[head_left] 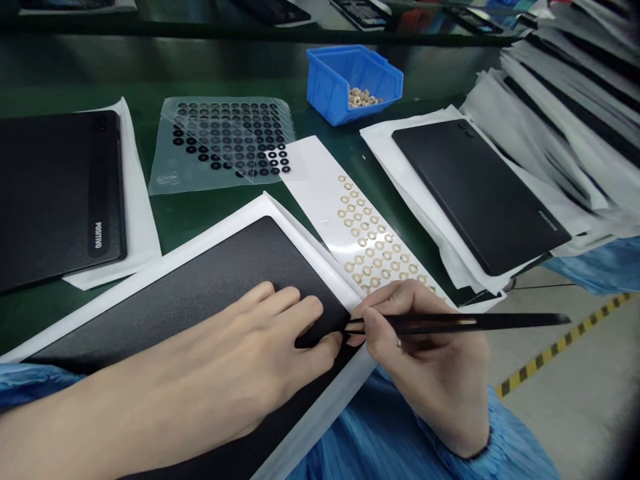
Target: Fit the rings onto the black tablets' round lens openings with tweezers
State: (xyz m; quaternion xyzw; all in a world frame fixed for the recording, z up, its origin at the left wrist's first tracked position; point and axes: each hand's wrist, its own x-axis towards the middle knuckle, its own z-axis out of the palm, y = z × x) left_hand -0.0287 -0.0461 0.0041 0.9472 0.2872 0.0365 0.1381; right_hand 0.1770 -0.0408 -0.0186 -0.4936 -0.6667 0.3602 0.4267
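A black tablet (215, 287) lies back-up on a white sleeve (320, 240) in front of me. My left hand (260, 347) rests on this tablet with bent fingers, its thumb tip at the near right corner. My right hand (425, 360) is closed around black tweezers (520, 322). The tips of the tweezers meet the tablet's corner, close to my left thumb. Whatever may be between the tips is hidden or too small to make out.
Behind the tablet lie a white sheet of gold ring stickers (320, 193) and a clear sheet of black rings (215, 133). A blue bin (325, 87) holds small pale parts. Other tablets sit left (55, 193) and right (475, 187), beside stacked white sleeves (565, 113).
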